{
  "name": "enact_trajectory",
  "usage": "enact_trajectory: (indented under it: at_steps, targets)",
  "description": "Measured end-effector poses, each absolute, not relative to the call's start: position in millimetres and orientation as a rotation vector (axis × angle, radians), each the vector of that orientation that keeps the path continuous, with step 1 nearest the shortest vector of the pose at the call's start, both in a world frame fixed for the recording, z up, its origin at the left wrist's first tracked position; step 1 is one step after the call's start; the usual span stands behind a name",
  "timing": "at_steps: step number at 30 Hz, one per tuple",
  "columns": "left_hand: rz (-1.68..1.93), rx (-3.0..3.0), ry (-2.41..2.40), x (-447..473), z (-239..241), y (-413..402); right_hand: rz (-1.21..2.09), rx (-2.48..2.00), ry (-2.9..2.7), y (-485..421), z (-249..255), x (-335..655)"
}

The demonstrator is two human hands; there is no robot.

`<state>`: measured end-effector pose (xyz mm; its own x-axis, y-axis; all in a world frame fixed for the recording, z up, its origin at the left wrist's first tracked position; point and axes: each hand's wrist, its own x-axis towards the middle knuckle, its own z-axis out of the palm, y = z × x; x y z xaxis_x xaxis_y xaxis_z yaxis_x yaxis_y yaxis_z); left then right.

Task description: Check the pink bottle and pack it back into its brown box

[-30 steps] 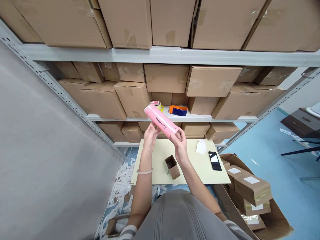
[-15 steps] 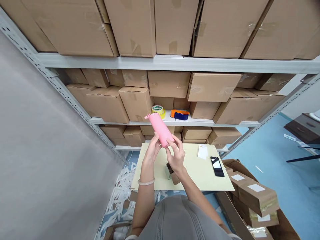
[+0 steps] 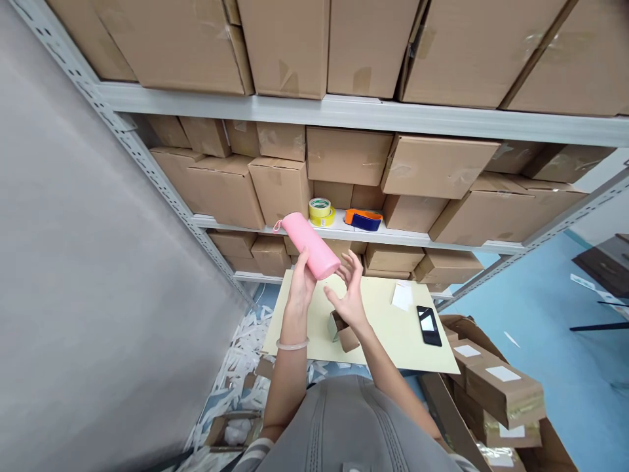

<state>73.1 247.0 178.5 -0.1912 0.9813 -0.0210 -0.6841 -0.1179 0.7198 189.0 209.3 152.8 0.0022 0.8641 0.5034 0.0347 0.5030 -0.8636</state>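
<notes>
A pink bottle (image 3: 310,246), a smooth cylinder with a small loop at its far end, is tilted above the table. My left hand (image 3: 301,282) is closed around its lower part, thumb along the side. Close to the bottle's flat base, my right hand (image 3: 350,295) has its fingers spread and curved, holding nothing; whether a fingertip touches the base I cannot tell. Beneath my right hand, a small opened carton (image 3: 348,339) lies on the cream tabletop (image 3: 388,341), partly hidden by the wrist.
A phone (image 3: 429,326) and a white paper (image 3: 402,296) lie at the table's right. Tape rolls (image 3: 322,211) and an orange-and-blue strap (image 3: 363,219) sit on the shelf (image 3: 339,231) among cardboard boxes. Labelled parcels (image 3: 506,383) fill a large carton at right; paper strips (image 3: 240,360) cover the floor at left.
My right hand has come off the bottle's base and opened, moving slightly right. The bottle has turned so its base shows more, still in my left hand. The view has shifted a little.
</notes>
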Motion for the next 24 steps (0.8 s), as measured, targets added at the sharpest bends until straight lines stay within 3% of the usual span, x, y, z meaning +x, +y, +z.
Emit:
enact_trajectory:
  at_steps: [7, 10, 18, 24]
  targets:
    - [1.672, 0.646, 0.714, 63.1, 175.0, 242.4, 1.964, -0.645, -0.935, 225.7, 174.5, 190.6]
    - [1.651, 0.685, 0.711, 55.1, 175.6, 239.6, 2.171, -0.562, -0.904, 229.2, 185.1, 183.6]
    - [1.584, 0.798, 0.673, 32.1, 173.4, 240.7, 2.091, -0.398, -0.699, 216.9, 189.5, 157.3]
    - [1.563, 1.059, 0.751, 38.2, 191.9, 251.1, 1.584, -0.564, -0.719, 216.7, 185.7, 152.9]
